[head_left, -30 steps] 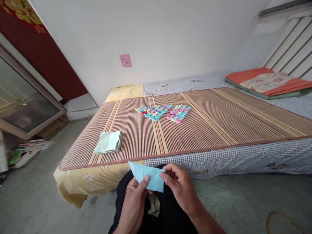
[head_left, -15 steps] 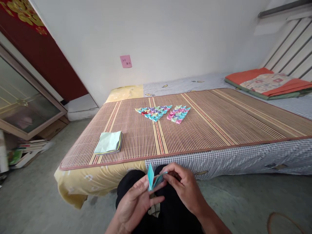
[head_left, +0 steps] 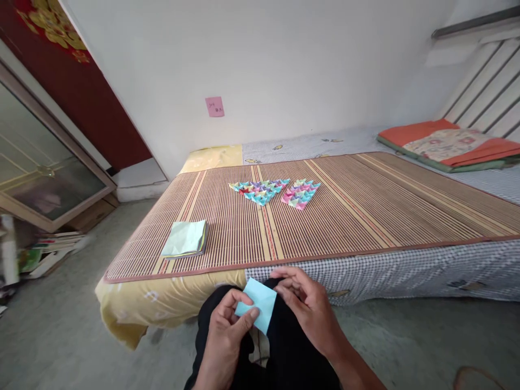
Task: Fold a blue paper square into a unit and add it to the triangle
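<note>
Head view: a paper stack [head_left: 184,239] lies near left on the striped mat [head_left: 365,206], folded pieces [head_left: 259,190] sit in two clusters mid-mat, and a cushion [head_left: 447,143] lies far right. Nearer than the bed edge [head_left: 170,300], over the lap, the left hand [head_left: 225,330] pinches the blue paper [head_left: 257,303] by its left side, and the right hand [head_left: 309,309] pinches its right corner. The paper sits diamond-wise, one corner pointing near, with no side clearly longer.

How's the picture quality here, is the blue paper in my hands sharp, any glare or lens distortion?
Head view: soft, even daylight, no hard shadows; the blue paper held by the left hand and right hand looks fairly sharp; the wide lens tilts the frame's sides, so the glass door leans; that glass carries pale reflections, no strong glare.
</note>
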Available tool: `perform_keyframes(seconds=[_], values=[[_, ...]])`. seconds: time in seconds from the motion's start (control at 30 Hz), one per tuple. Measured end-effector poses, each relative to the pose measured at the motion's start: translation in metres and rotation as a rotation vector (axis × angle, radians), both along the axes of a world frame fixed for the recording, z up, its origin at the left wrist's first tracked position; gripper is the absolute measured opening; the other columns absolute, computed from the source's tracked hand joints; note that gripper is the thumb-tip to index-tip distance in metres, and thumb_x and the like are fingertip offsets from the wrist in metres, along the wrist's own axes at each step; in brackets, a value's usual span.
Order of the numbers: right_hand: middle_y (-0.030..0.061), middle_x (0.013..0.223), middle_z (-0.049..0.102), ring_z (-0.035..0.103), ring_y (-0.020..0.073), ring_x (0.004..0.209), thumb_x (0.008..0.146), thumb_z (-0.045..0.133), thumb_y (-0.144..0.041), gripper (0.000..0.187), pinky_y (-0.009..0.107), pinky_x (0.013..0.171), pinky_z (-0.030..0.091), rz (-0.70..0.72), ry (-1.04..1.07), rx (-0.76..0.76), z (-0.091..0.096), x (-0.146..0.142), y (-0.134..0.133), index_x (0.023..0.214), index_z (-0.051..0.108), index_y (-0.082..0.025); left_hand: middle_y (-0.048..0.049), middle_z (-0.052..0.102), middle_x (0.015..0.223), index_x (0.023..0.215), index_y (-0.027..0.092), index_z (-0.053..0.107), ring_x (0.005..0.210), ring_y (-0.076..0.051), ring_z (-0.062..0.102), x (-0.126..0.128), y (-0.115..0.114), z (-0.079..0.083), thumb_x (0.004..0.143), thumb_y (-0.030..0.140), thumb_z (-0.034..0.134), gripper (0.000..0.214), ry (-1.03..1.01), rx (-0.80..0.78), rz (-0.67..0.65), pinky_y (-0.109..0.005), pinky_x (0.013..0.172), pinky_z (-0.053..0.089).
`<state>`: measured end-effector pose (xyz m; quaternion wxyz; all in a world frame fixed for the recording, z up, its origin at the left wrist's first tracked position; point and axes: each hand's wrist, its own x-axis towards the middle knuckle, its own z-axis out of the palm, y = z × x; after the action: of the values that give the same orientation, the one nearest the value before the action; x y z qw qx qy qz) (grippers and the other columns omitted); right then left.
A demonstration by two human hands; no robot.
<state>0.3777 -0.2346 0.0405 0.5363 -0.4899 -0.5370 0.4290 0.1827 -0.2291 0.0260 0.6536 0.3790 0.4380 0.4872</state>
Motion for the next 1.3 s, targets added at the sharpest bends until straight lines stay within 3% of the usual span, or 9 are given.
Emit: perform_keyframes(seconds=[0.07,0.2,0.33,0.47,0.6,0.77,0.87,1.1,1.3], values=[[0.0076,0.106,0.075,0.073,0.0213,0.092,0.102,0.061,-0.044,0.028,0.033,0.084,0.058,0.034,0.059,-0.052,0.001,-0.001,0.000,0.116,0.069,-0.022,0.0029,0.063,0.073,0.084,0.019,0.061,0.058,-0.009,0.050,-0.001,-0.001,0.003,0.074,0.036,0.093,0.037,0.072,0.060,0.084,-0.018,0.055,0.040],[0.0052,0.090,0.073,0.068,0.0204,0.086,0.100,0.063,-0.051,0.033,0.031,0.081,0.055,0.260,0.167,-0.090,0.003,-0.012,-0.004,0.104,0.071,-0.020,0.0011,0.070,0.079,0.099,0.021,0.061,0.065,-0.013,0.061,0.002,-0.001,0.009,0.074,0.036,0.092,0.042,0.082,0.139,0.174,-0.021,0.061,0.049],[0.0004,0.076,0.062,0.056,0.0152,0.070,0.096,0.070,-0.048,0.033,0.026,0.065,0.046,0.195,0.125,-0.098,-0.003,-0.025,-0.005,0.084,0.066,-0.018,-0.0033,0.077,0.090,0.127,0.022,0.062,0.081,-0.020,0.071,0.003,0.000,0.004,0.074,0.035,0.092,0.062,0.022,0.108,0.127,-0.027,0.074,0.056],[-0.0040,0.066,0.044,0.041,0.0122,0.062,0.099,0.063,-0.048,0.040,0.025,0.056,0.035,0.143,0.037,-0.065,-0.005,-0.024,-0.002,0.073,0.055,-0.019,-0.0039,0.075,0.081,0.096,0.016,0.076,0.074,-0.016,0.066,0.000,0.003,-0.001,0.077,0.037,0.089,0.032,-0.025,0.043,-0.054,-0.024,0.072,0.052],[-0.0052,0.065,0.037,0.036,0.0120,0.061,0.101,0.059,-0.039,0.037,0.026,0.055,0.030,0.194,-0.069,-0.036,-0.002,-0.016,-0.001,0.071,0.047,-0.021,-0.0056,0.074,0.083,0.095,0.015,0.078,0.077,-0.017,0.063,0.000,0.006,0.004,0.077,0.039,0.088,0.031,-0.065,-0.053,-0.188,-0.027,0.077,0.052],[-0.0050,0.067,0.040,0.039,0.0125,0.063,0.099,0.058,-0.032,0.031,0.026,0.056,0.031,0.211,-0.170,-0.047,-0.003,-0.010,-0.002,0.073,0.046,-0.021,0.0018,0.057,0.064,0.071,0.015,0.064,0.058,-0.011,0.048,0.005,0.009,0.006,0.072,0.043,0.091,0.040,0.009,-0.102,-0.159,-0.022,0.057,0.040],[-0.0054,0.065,0.040,0.038,0.0121,0.061,0.097,0.059,-0.030,0.031,0.026,0.055,0.031,0.206,-0.186,-0.050,-0.002,-0.007,-0.002,0.072,0.043,-0.022,0.0039,0.050,0.060,0.069,0.016,0.058,0.056,-0.009,0.042,0.007,0.010,0.005,0.073,0.048,0.090,0.046,0.090,-0.065,-0.175,-0.021,0.053,0.035],[-0.0041,0.069,0.053,0.051,0.0135,0.063,0.093,0.068,-0.032,0.018,0.025,0.058,0.042,0.099,-0.054,-0.042,0.004,-0.002,-0.002,0.082,0.057,-0.022,0.0038,0.050,0.057,0.068,0.017,0.056,0.051,-0.009,0.043,0.013,0.008,0.007,0.072,0.051,0.090,0.048,0.119,-0.100,-0.131,-0.022,0.050,0.036],[0.0006,0.082,0.067,0.063,0.0169,0.074,0.094,0.066,-0.027,0.005,0.028,0.069,0.051,0.032,-0.080,0.027,0.005,-0.001,-0.001,0.093,0.066,-0.022,0.0035,0.049,0.058,0.066,0.015,0.059,0.052,-0.008,0.039,0.016,0.008,0.007,0.071,0.048,0.091,0.046,0.112,-0.079,-0.069,-0.020,0.049,0.034]])
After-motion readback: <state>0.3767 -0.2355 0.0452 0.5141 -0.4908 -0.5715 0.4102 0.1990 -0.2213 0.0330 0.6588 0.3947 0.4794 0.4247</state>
